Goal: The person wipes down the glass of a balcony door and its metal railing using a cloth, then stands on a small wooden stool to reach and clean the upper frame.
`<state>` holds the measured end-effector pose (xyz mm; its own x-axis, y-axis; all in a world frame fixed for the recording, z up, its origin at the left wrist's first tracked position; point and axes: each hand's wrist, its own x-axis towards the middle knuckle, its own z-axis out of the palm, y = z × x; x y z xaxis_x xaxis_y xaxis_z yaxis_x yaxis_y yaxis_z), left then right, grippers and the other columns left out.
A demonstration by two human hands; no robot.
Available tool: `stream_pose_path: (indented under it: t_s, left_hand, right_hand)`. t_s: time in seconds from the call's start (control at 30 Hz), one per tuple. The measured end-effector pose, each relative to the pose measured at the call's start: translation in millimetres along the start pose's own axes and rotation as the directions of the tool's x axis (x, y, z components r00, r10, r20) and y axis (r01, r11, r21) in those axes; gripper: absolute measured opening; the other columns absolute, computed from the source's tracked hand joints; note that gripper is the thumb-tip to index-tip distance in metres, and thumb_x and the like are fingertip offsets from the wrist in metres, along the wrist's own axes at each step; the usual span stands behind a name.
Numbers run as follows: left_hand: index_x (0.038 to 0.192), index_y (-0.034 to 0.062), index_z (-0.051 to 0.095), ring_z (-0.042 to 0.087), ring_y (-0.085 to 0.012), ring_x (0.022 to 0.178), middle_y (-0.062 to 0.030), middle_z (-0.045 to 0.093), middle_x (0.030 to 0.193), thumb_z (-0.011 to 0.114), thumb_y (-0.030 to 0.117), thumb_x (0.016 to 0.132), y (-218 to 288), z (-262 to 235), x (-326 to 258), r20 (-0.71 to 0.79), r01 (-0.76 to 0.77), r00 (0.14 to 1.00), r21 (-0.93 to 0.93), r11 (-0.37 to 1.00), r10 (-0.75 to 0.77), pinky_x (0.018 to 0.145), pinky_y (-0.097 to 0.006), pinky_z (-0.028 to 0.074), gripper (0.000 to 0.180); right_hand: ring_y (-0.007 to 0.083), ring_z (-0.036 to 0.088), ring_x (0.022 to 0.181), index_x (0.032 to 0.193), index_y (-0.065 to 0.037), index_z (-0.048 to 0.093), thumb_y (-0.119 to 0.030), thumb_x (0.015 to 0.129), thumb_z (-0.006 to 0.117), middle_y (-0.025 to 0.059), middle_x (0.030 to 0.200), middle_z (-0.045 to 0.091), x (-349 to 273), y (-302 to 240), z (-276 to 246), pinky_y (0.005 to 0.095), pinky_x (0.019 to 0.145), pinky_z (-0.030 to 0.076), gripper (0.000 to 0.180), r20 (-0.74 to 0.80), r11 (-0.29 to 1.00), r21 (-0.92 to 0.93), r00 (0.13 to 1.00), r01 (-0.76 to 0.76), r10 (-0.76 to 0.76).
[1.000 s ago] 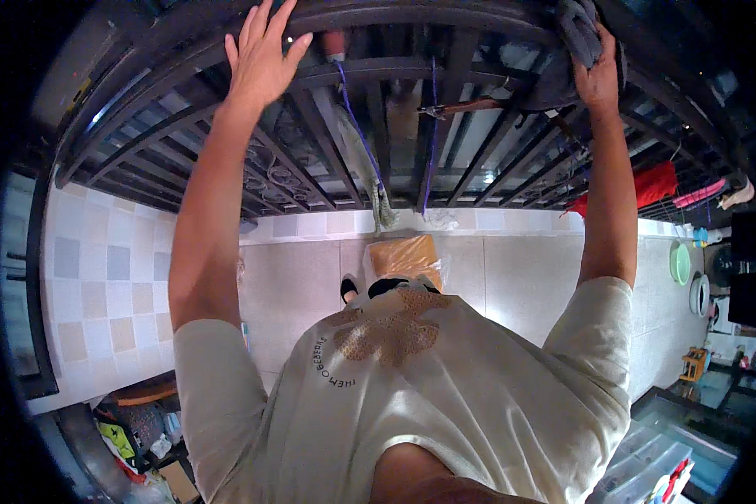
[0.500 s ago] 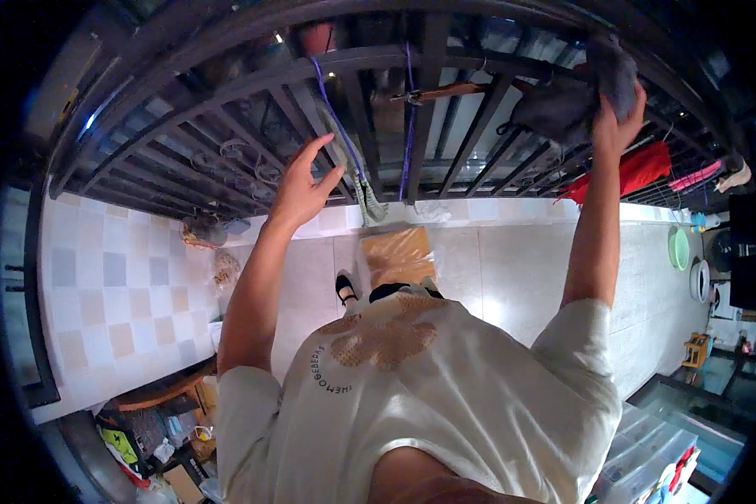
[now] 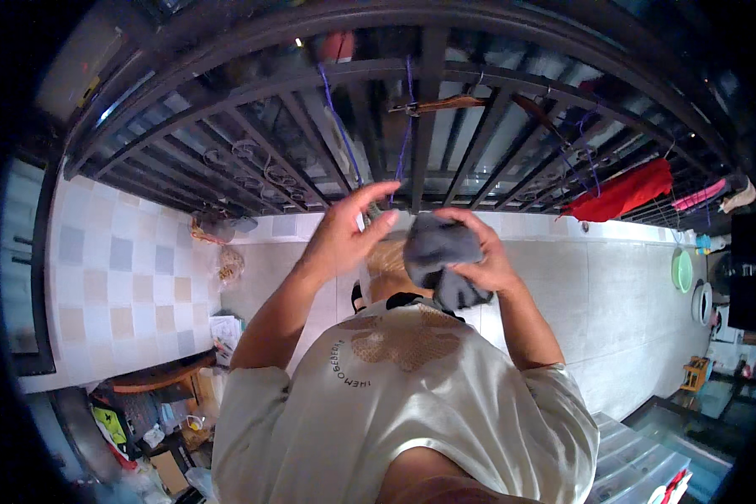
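A bunched dark grey garment [image 3: 442, 249] is pinched between the thumb and fingers of my right hand [image 3: 489, 257], in front of my chest. Its lower part hangs loose, and I cannot make out what kind of clothing it is. My left hand [image 3: 354, 232] is held up just left of it, fingers and thumb apart, with nothing in the grip. Behind the left hand hang purple cords [image 3: 336, 113] from the dark metal railing [image 3: 294, 134]. A brown wooden hanger [image 3: 445, 104] hooks on the bars further up.
On the right, a red cloth [image 3: 622, 191] and a pink item [image 3: 700, 195] hang along the railing. A wrapped box [image 3: 386, 260] stands on the floor by my feet. A green basin [image 3: 682, 270] is at the far right. Clutter, including a cardboard box [image 3: 170, 472], fills the lower left.
My right hand has come down from the railing at the upper right to the middle, bringing the grey garment. My left hand has shifted right and lower, towards it.
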<state>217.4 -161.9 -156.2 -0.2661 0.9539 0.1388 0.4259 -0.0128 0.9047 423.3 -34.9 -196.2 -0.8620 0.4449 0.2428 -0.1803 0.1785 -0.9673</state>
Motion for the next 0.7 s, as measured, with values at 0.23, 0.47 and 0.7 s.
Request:
stream_pose_path:
  t_s: [0.23, 0.47, 0.7]
  left_hand:
    - [0.141, 0.0096, 0.026, 0.041, -0.0161, 0.119, -0.0061, 0.043, 0.129, 0.063, 0.039, 0.083, -19, 7, -28, 0.276, 0.228, 0.96, -0.872, 0.433, 0.051, 0.102, -0.031, 0.029, 0.075]
    - [0.13, 0.0017, 0.041, 0.047, -0.018, 0.113, -0.0087, 0.05, 0.123, 0.066, 0.008, 0.071, -56, -23, -61, 0.231, 0.274, 0.962, -0.771, 0.575, -0.149, 0.098, -0.034, 0.037, 0.064]
    - [0.128, 0.0011, 0.042, 0.055, -0.0185, 0.103, -0.0103, 0.057, 0.111, 0.06, 0.006, 0.068, -55, -60, -69, 0.245, 0.29, 0.957, -0.815, 0.501, -0.155, 0.095, -0.033, 0.04, 0.063]
  right_hand:
    - [0.0309, 0.055, 0.1, 0.116, -0.006, 0.048, -0.008, 0.062, 0.072, 0.0134, 0.108, 0.055, 31, -20, 73, 0.0349, 0.086, 0.043, 0.059, -0.053, 0.953, -0.264, 0.984, 0.151, -0.171]
    - [0.0322, 0.041, 0.117, 0.128, -0.006, 0.04, -0.021, 0.065, 0.076, 0.0133, 0.127, 0.044, 48, -32, 80, 0.0398, 0.099, 0.032, 0.074, 0.405, 0.912, -0.316, 0.907, 0.26, -0.118]
    - [0.0106, 0.056, 0.082, 0.114, -0.009, 0.054, -0.029, 0.083, 0.066, 0.0006, 0.093, 0.062, 84, -12, 24, 0.0271, 0.075, 0.046, 0.039, -0.406, 0.982, 0.115, 0.895, -0.15, 0.184]
